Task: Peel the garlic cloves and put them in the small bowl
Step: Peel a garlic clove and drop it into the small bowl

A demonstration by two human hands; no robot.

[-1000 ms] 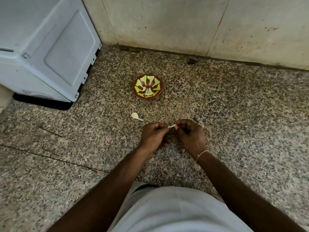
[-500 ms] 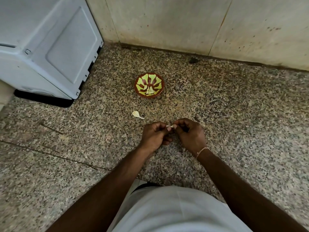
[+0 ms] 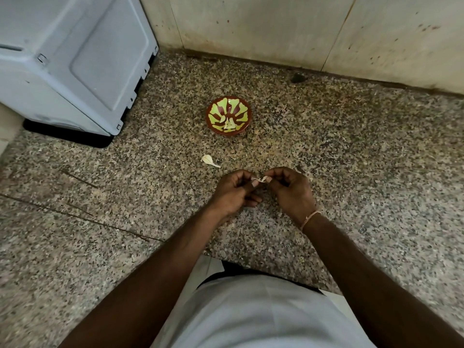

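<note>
**Garlic clove pinched between both hands, skin starting to lift**

Garlic clove, small and pale with papery skin (image 3: 260, 179), sits between my two sets of fingertips, held just above the speckled granite counter (image 3: 351, 151). My left hand (image 3: 234, 192) pinches it with curled fingers from one side; my right hand (image 3: 288, 188) pinches the other end, a thin thread band (image 3: 310, 218) on that wrist. Compared with a second ago, the grip is unchanged but a little more pale skin shows between the fingertips, which I judge to mean peeling is under way, not finished.

Beyond the hands, a second unpeeled white garlic clove (image 3: 209, 160) lies on the counter, apart from them. Farther back stands the small round brown bowl with green petal pattern (image 3: 228, 118), holding a few pale pieces. A grey plastic appliance (image 3: 75, 59) occupies the far left corner.

Assessment: at least two cloves remain outstanding.
</note>
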